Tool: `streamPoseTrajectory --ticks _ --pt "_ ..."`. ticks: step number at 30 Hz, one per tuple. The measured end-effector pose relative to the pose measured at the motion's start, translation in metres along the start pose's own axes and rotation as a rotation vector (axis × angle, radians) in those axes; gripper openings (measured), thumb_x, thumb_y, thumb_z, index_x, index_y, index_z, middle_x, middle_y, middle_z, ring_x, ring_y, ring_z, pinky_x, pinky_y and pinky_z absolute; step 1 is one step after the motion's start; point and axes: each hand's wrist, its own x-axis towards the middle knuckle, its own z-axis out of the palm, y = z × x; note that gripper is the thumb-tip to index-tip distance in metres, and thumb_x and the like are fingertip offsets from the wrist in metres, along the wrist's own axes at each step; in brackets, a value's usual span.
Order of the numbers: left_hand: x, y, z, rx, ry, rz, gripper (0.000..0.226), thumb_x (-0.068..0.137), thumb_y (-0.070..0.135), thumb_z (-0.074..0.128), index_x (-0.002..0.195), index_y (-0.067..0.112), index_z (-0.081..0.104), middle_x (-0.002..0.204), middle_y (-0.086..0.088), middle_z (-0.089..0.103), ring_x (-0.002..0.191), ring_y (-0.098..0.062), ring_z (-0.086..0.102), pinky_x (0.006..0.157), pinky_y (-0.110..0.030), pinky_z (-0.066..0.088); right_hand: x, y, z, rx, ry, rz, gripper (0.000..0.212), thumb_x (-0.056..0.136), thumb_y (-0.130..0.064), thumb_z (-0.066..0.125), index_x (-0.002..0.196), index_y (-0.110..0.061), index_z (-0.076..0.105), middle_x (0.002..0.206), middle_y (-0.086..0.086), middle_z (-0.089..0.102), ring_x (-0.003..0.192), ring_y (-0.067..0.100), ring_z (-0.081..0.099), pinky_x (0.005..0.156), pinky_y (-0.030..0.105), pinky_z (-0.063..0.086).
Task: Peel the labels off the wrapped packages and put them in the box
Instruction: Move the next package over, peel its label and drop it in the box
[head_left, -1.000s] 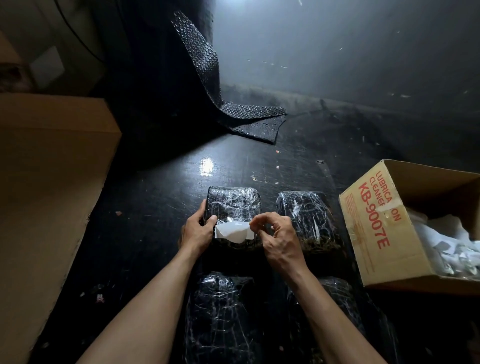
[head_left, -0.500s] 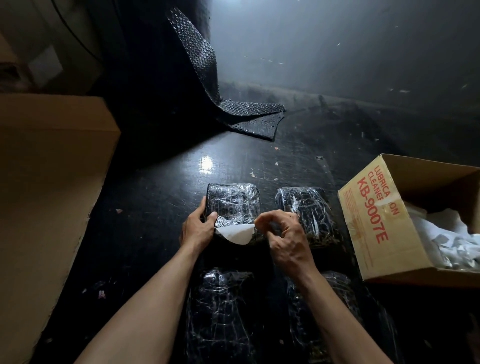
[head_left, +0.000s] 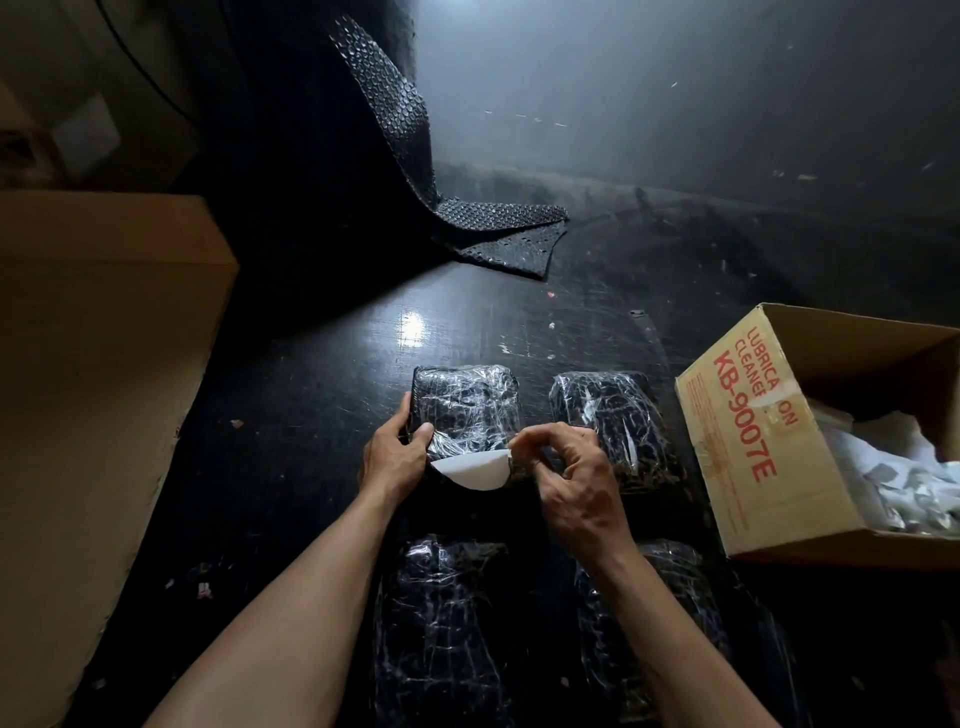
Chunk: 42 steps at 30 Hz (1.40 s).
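Note:
A black package (head_left: 466, 410) wrapped in clear film lies on the dark table. My left hand (head_left: 393, 457) grips its left edge, thumb on top. My right hand (head_left: 563, 473) pinches the right corner of a white label (head_left: 475, 469), which curls away from the package's near end, mostly lifted. A second wrapped package (head_left: 608, 421) lies to the right, partly behind my right hand. Two more wrapped packages (head_left: 441, 623) (head_left: 675, 613) lie nearer, under my forearms. The open cardboard box (head_left: 748, 441) at the right holds crumpled white labels (head_left: 904, 483).
A large plain cardboard box (head_left: 88, 374) stands along the left. A sheet of black bubble wrap (head_left: 441, 197) hangs down onto the table at the back. Small scraps dot the dark table (head_left: 311, 415).
My right hand has pulled the label further off the package toward me; it now curls free along most of its length. My left hand still holds the package.

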Motion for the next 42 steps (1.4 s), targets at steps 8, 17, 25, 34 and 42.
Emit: streamPoseTrajectory --ticks 8,17,25,34,42 --pt "0.004 -0.010 -0.004 -0.154 -0.066 0.004 0.068 0.085 0.049 0.072 0.147 0.041 0.045 0.140 0.005 0.061 0.129 -0.013 0.057 0.115 -0.037 0.040 0.010 -0.013 -0.004 -0.037 -0.006 -0.017 0.011 0.090 -0.018 0.071 0.092 -0.029 0.071 0.095 -0.047 0.054 0.107 0.019 0.058 0.096 0.037 0.051" --pt "0.001 -0.013 -0.002 -0.245 -0.073 0.000 0.072 0.080 0.039 0.080 0.145 0.033 0.049 0.139 0.003 0.062 0.124 -0.008 0.060 0.114 -0.035 0.042 0.014 -0.017 -0.007 -0.142 -0.017 -0.069 0.007 0.091 -0.013 0.070 0.093 -0.019 0.073 0.086 -0.028 0.052 0.103 0.021 0.058 0.090 0.030 0.050" --pt "-0.003 -0.007 0.001 -0.225 -0.018 0.006 0.066 0.084 0.031 0.079 0.145 0.030 0.052 0.126 0.015 0.062 0.116 -0.004 0.060 0.111 -0.032 0.044 0.021 -0.031 -0.034 -0.004 0.082 -0.049 0.011 0.095 -0.014 0.062 0.092 -0.022 0.069 0.104 0.003 0.063 0.099 0.018 0.063 0.082 0.035 0.059" --pt "-0.017 0.004 -0.005 -0.134 -0.011 0.041 0.069 0.086 0.030 0.078 0.148 0.024 0.048 0.133 -0.002 0.066 0.113 -0.007 0.061 0.106 -0.028 0.046 0.031 -0.056 -0.062 -0.071 0.050 -0.117 0.009 0.091 -0.020 0.070 0.093 -0.028 0.072 0.102 -0.003 0.067 0.104 0.013 0.061 0.086 0.032 0.056" --pt "-0.023 0.009 -0.022 0.030 -0.054 0.070 0.071 0.081 0.038 0.082 0.145 0.027 0.053 0.126 -0.005 0.071 0.113 -0.017 0.067 0.106 -0.036 0.049 0.013 -0.061 -0.069 -0.177 0.060 -0.151 0.013 0.088 -0.019 0.074 0.099 -0.026 0.075 0.108 0.004 0.064 0.099 -0.007 0.059 0.078 0.001 0.044"
